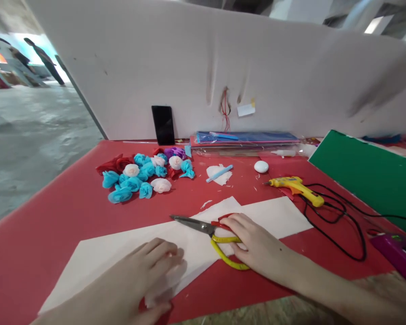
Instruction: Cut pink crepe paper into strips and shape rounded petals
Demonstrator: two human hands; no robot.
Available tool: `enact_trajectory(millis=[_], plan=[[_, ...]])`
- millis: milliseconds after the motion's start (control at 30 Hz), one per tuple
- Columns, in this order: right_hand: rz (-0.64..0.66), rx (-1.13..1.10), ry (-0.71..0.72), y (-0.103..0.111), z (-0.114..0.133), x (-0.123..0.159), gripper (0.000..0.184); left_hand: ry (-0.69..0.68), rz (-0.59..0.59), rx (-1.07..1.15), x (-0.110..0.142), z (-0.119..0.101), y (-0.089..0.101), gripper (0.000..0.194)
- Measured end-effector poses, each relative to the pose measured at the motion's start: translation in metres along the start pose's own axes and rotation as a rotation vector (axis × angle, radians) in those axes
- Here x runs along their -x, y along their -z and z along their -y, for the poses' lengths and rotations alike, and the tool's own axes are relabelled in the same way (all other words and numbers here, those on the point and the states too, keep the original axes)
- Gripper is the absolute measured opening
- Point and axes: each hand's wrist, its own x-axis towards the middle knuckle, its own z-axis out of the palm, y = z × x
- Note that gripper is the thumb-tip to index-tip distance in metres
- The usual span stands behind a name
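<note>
The scissors [208, 228], with dark blades and red and yellow handles, lie across white paper sheets [122, 243], blades pointing left. My right hand [252, 234] has its fingers closed around the scissors' handles. Slightly smeared by motion, my left hand [155, 266] is over the near edge of the white paper. Its fingers are curved and the thumb stands apart from them; whether they touch the paper is unclear. The sheets overlap at an angle on the red tabletop [71, 194].
Several blue, white, red and purple paper flowers [131, 176] lie at back left. Behind are a phone [163, 125], plastic-wrapped coloured sheets [246, 137], a blue stick [219, 173] and a white oval object [261, 166]. A yellow glue gun [296, 186], its black cable and a green board [362, 171] are right.
</note>
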Motion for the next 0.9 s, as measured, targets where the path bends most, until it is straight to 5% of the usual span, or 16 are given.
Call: enact_trajectory(millis=[233,433,600,767,900], plan=[[-0.05,-0.088,-0.048,0.007,0.004,-0.014,0.046,-0.065,0.013,-0.058,-0.003,-0.002,-0.001,0.052],[-0.292,-0.256,-0.142,0.036,-0.017,-0.018,0.04,0.038,0.026,0.062,-0.001,0.013,0.002,0.034],[-0.456,-0.31,-0.217,0.047,-0.044,-0.004,0.038,0.03,-0.046,0.205,-0.006,0.019,-0.005,0.047],[-0.605,-0.381,-0.269,0.042,-0.065,0.008,0.032,0.5,-0.434,0.418,-0.024,0.006,0.012,0.018],[-0.658,-0.403,-0.29,0.043,-0.074,0.009,0.038,0.754,-0.446,0.63,-0.039,-0.005,0.027,0.017]])
